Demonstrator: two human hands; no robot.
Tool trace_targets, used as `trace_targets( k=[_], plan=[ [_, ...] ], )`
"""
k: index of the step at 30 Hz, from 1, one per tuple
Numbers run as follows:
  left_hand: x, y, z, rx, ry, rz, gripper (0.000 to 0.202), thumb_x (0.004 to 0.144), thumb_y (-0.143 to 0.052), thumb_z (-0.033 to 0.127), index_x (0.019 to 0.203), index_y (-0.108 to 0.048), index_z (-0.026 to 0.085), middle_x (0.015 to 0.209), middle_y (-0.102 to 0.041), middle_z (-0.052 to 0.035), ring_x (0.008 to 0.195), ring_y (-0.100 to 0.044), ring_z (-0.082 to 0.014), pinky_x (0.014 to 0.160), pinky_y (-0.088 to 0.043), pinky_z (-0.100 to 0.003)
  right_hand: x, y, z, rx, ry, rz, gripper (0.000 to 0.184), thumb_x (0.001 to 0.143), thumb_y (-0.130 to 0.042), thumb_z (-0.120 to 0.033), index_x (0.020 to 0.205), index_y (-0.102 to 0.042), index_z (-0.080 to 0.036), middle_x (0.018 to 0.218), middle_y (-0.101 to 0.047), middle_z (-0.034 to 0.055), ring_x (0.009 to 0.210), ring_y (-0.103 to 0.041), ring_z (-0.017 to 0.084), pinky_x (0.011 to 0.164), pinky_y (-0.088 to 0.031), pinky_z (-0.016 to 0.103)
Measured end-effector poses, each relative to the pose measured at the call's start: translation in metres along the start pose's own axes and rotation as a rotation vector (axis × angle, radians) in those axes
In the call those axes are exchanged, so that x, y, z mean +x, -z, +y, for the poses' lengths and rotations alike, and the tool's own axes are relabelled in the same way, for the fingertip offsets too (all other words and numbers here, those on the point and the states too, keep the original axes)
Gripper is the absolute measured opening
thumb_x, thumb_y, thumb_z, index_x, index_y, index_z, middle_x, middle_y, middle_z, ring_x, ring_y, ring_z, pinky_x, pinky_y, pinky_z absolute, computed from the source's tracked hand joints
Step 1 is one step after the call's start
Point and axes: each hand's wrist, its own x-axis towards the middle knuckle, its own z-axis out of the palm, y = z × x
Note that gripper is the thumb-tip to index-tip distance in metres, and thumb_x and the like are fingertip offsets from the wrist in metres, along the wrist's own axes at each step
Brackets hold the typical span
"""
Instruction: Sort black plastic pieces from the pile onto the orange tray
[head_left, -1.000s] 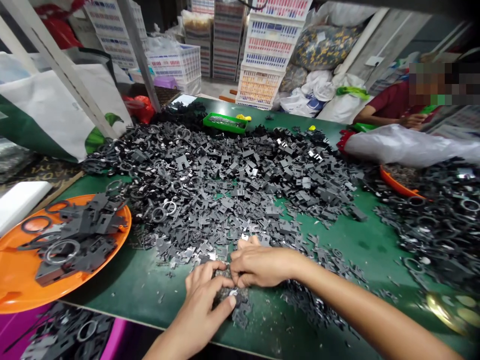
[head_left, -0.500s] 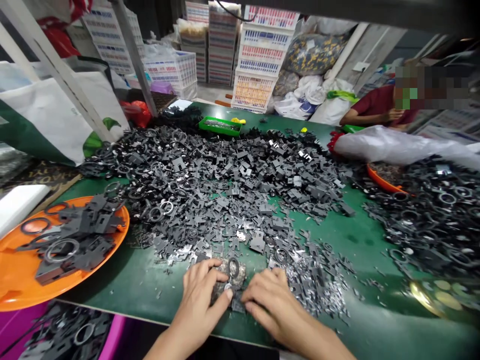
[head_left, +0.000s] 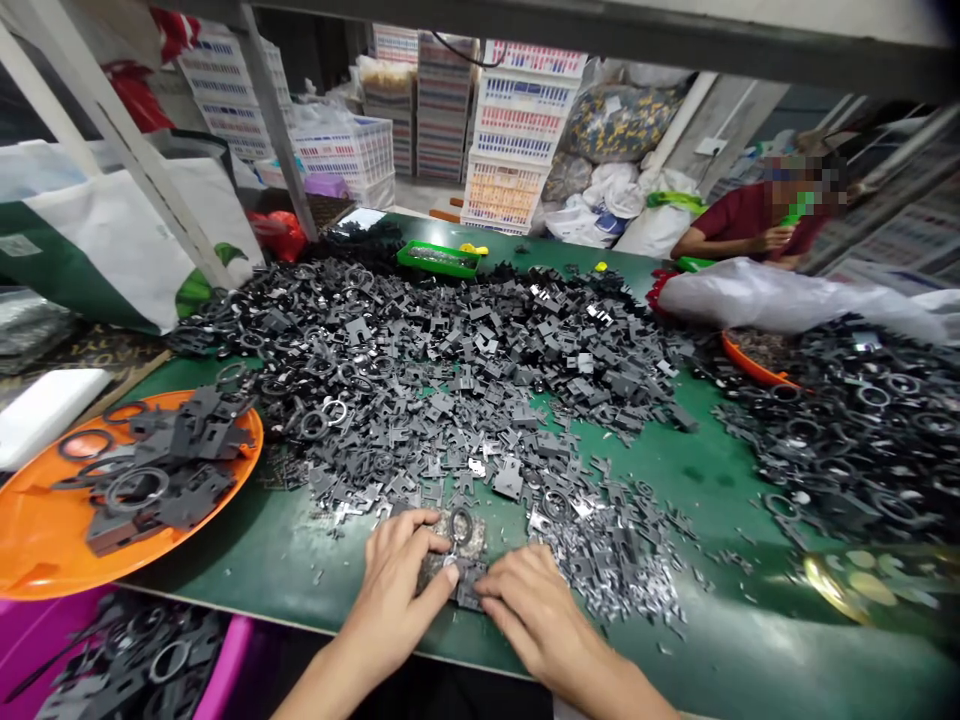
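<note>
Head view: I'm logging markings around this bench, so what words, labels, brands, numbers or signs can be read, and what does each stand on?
"HAO" (tentative, blurred and partly covered): on the dark sheet at the left; its other letters cannot be read.
Pale label on the green-and-white bag: too small to read.
Piled dark parts: no readable text.
Orange tray: none readable.

Gold capital letters, seemingly "HAO", stand on the flat black sheet with a brown edge at far left; the lettering beside them is too blurred to read. The pale rectangular label on the white-and-green bag is illegible.
</note>
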Motion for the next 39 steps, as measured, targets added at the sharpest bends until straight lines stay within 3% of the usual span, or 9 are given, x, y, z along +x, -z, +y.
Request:
trace_targets(
  k=[3, 6, 18, 21, 26, 28, 31, 34, 39],
  plan=[
    [0.0, 0.0, -0.001, 0.0, 0.008, -0.003, 0.013, 0.086, -0.05, 0.031, 0.096, -0.057, 0.027, 0.12, -0.05, -0.0048, 0.115, -0.044, -0.0287, 0.093, -0.037, -0.051, -0.003, -0.007, -0.002, -0.024, 0.004, 0.065, 0.012, 0.091, -0.048, -0.016, 0.096, -0.057, -0.021, 0.084, -0.061, 0.0023, 0.076, -0.05, 0.017, 0.072, -0.032, 0.032],
    [0.0, -0.001, -0.001, 0.001, 0.015, 0.006, 0.013, 0.086, -0.051, 0.031, 0.096, -0.058, 0.027, 0.12, -0.051, -0.005, 0.114, -0.045, -0.0289, 0.092, -0.038, -0.051, -0.004, -0.01, -0.006, 0.002, -0.082, 0.089, 0.01, 0.09, -0.049, -0.015, 0.092, -0.057, -0.022, 0.082, -0.061, 0.0011, 0.076, -0.051, 0.017, 0.071, -0.032, 0.031],
    [0.001, -0.001, -0.001, 0.008, 0.012, 0.022, 0.014, 0.085, -0.052, 0.031, 0.096, -0.059, 0.027, 0.118, -0.053, -0.0047, 0.113, -0.047, -0.0285, 0.092, -0.04, -0.051, 0.0, -0.017, -0.013, 0.149, -0.365, 0.028, 0.011, 0.089, -0.05, -0.02, 0.082, -0.057, -0.021, 0.079, -0.061, -0.0005, 0.076, -0.056, 0.017, 0.069, -0.037, 0.029],
    [0.001, -0.001, -0.001, 0.014, -0.004, 0.036, 0.014, 0.085, -0.052, 0.03, 0.096, -0.059, 0.027, 0.118, -0.053, -0.0049, 0.112, -0.047, -0.0279, 0.091, -0.041, -0.049, 0.002, -0.011, -0.014, 0.052, -0.283, -0.005, 0.011, 0.089, -0.05, -0.018, 0.084, -0.058, -0.023, 0.082, -0.062, -0.0008, 0.078, -0.055, 0.016, 0.071, -0.036, 0.029],
    [0.002, 0.0, 0.0, 0.011, -0.008, 0.026, 0.013, 0.086, -0.052, 0.029, 0.097, -0.058, 0.026, 0.117, -0.053, -0.0051, 0.113, -0.047, -0.0275, 0.092, -0.04, -0.049, 0.004, -0.002, -0.016, -0.269, -0.02, -0.021, 0.015, 0.088, -0.049, -0.017, 0.092, -0.061, -0.025, 0.08, -0.062, 0.0009, 0.072, -0.051, 0.018, 0.069, -0.03, 0.033],
    [0.002, 0.0, 0.001, 0.01, -0.013, 0.032, 0.013, 0.086, -0.052, 0.029, 0.097, -0.058, 0.026, 0.117, -0.053, -0.0052, 0.113, -0.047, -0.0275, 0.092, -0.04, -0.049, 0.003, -0.002, -0.018, -0.367, 0.03, 0.006, 0.016, 0.083, -0.054, -0.017, 0.095, -0.061, -0.024, 0.082, -0.063, 0.0021, 0.072, -0.05, 0.019, 0.07, -0.029, 0.035],
    [0.001, 0.0, 0.001, 0.006, -0.012, 0.038, 0.013, 0.086, -0.052, 0.029, 0.098, -0.058, 0.026, 0.117, -0.054, -0.0051, 0.113, -0.047, -0.0274, 0.092, -0.039, -0.048, -0.003, -0.003, -0.019, -0.475, 0.046, 0.046, 0.032, 0.076, -0.06, -0.016, 0.108, -0.059, -0.022, 0.091, -0.065, 0.0053, 0.076, -0.051, 0.022, 0.075, -0.029, 0.039],
    [0.0, -0.001, 0.002, 0.0, -0.003, 0.039, 0.013, 0.086, -0.052, 0.029, 0.097, -0.059, 0.026, 0.117, -0.054, -0.0048, 0.113, -0.047, -0.0276, 0.092, -0.039, -0.048, -0.011, -0.003, -0.018, -0.45, 0.033, 0.05, 0.042, 0.077, -0.057, -0.012, 0.118, -0.055, -0.022, 0.096, -0.066, 0.0064, 0.078, -0.052, 0.022, 0.074, -0.031, 0.037],
    [0.0, 0.002, -0.001, -0.015, 0.03, 0.079, 0.013, 0.084, -0.053, 0.029, 0.094, -0.061, 0.026, 0.115, -0.056, -0.0048, 0.111, -0.049, -0.0275, 0.091, -0.04, -0.048, -0.009, 0.009, -0.017, -0.264, -0.01, 0.121, 0.036, 0.085, -0.046, -0.01, 0.118, -0.054, -0.022, 0.094, -0.064, 0.006, 0.077, -0.052, 0.019, 0.071, -0.033, 0.033]
  ],
)
